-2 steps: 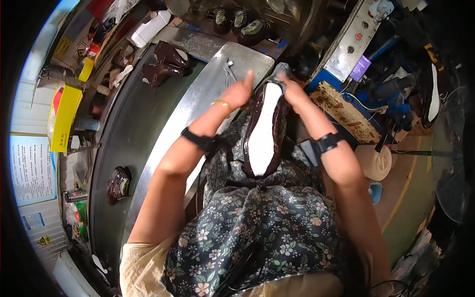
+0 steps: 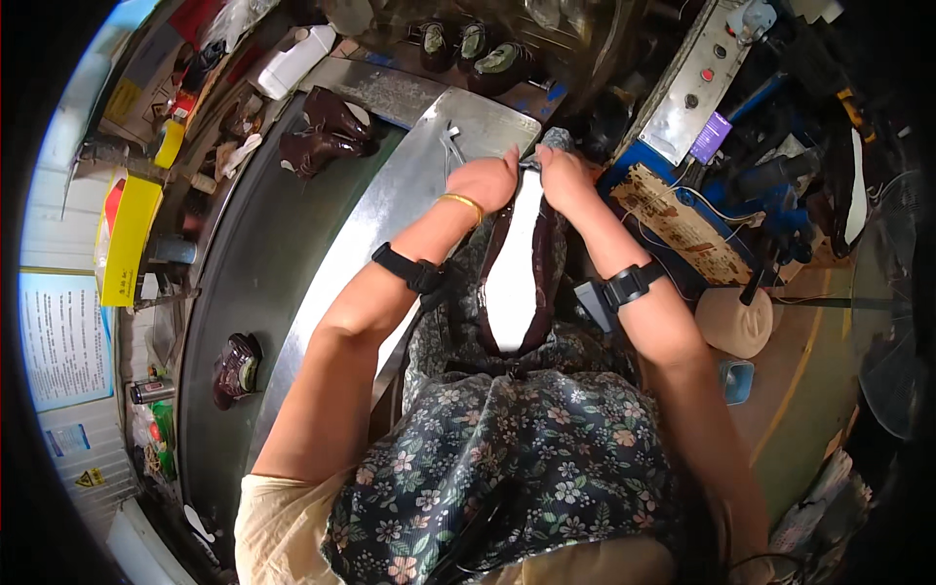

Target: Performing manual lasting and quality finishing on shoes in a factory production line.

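Over the lap (image 2: 439,356) lies the dark shoe (image 2: 514,283), sole up, narrow end farthest. Both forearms (image 2: 426,239) converge forward. The right hand (image 2: 565,177) clasps this end; the left hand (image 2: 485,180) curls beside it, whether gripping I cannot tell.

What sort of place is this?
Probably a shoemaking workshop: there's an upturned dark shoe with a white underside, other shoes on a long dark surface, and a panel with buttons.

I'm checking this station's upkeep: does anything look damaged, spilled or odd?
The pale panel on the blue machine looks odd: brown blotches mottle its surface, though whether that's staining or damage is unclear. No spill stands out.
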{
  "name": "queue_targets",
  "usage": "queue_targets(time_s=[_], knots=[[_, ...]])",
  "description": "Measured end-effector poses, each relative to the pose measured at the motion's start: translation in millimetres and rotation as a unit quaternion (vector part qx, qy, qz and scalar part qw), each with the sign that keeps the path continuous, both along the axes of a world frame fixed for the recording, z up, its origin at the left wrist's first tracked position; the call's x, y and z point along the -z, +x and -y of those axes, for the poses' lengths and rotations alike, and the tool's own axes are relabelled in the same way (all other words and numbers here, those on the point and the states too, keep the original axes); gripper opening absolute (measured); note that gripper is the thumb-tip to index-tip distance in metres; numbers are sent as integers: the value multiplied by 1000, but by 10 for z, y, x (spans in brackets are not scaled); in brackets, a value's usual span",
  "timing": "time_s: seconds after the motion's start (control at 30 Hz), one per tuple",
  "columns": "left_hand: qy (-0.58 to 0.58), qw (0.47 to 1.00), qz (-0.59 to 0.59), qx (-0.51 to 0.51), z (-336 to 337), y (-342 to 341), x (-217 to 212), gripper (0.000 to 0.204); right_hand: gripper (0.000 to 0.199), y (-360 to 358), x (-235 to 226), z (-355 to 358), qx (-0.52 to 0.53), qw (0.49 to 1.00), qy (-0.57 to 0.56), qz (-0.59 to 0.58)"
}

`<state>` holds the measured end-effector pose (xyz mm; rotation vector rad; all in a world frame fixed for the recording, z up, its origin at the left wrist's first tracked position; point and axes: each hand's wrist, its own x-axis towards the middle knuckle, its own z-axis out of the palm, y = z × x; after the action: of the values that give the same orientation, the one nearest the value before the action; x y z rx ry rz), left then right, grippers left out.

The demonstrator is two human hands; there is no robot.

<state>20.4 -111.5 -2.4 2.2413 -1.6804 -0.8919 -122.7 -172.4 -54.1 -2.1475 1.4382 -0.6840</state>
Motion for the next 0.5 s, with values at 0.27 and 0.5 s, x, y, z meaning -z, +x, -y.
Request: queue_targets(time_s=[0.27, 0.5], knots=[[-81, 986, 84, 123, -335, -63, -94, 49, 26, -75, 100, 90, -106, 967, 84, 214], [91, 632, -751, -168, -1641, -334, 111, 71, 25, -16, 355, 208, -46, 913, 207, 347]])
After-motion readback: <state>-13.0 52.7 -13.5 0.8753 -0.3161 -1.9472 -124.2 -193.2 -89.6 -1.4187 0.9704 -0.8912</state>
